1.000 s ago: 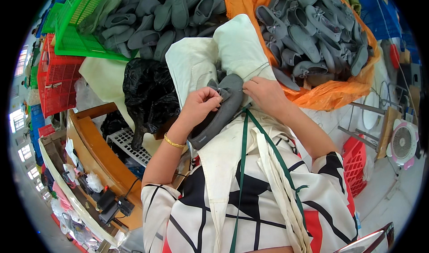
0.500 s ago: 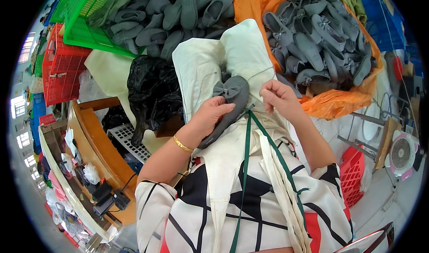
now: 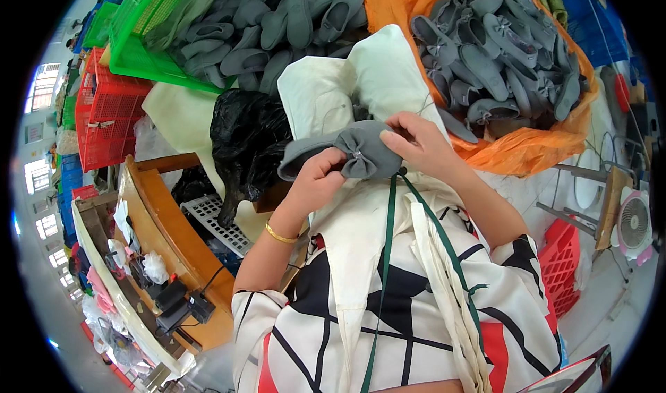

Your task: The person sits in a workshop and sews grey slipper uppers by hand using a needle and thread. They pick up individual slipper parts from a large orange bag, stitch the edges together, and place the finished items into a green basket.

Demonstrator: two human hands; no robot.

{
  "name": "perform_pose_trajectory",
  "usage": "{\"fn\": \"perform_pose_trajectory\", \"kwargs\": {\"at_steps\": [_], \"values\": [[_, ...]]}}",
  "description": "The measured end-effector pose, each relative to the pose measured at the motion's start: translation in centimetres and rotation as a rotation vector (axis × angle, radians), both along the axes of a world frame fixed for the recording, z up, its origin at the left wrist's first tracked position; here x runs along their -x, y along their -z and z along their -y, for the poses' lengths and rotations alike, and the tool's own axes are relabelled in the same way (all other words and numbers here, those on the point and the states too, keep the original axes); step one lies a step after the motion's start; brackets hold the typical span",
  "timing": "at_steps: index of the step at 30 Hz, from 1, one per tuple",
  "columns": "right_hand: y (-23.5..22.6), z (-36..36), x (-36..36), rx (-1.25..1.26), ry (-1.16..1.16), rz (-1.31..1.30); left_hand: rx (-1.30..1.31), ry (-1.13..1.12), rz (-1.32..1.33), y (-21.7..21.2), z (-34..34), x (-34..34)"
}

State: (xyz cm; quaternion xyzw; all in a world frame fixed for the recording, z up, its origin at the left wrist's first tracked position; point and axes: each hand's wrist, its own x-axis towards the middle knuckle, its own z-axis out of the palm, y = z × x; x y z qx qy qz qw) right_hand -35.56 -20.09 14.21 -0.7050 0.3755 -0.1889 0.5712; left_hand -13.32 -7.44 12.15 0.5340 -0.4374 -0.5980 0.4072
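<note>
A grey slip-on shoe with a bow on its toe lies sideways over my lap, toe to the right. My left hand is closed on it at the edge of the opening, fingertips beside the bow. My right hand grips the toe end between thumb and fingers. Beneath the shoe, a cream cloth covers my legs. Dark green ties hang from just under the toe down over my patterned top.
Ahead, a green crate holds a heap of grey shoes. An orange sack at right holds more, some with bows. A black plastic bag and wooden furniture stand left. A fan is at far right.
The shoe has turned from pointing away to lying sideways, toe right. My right hand has come from free beside it onto the toe; my left now grips near the bow.
</note>
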Motion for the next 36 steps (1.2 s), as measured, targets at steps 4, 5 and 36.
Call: {"fn": "perform_pose_trajectory", "kwargs": {"at_steps": [4, 5, 36], "values": [[-0.1, -1.3, -1.2, 0.073, 0.015, -0.008, -0.018, -0.171, -0.444, -1.1, -0.9, 1.3], [0.0, -1.7, -1.4, 0.07, 0.027, 0.036, 0.006, -0.222, -0.435, -0.6, -1.1, 1.5], [2.9, -2.5, -1.0, 0.41, 0.104, 0.169, 0.061, -0.261, 0.11, -0.8, -0.9, 3.5]]}}
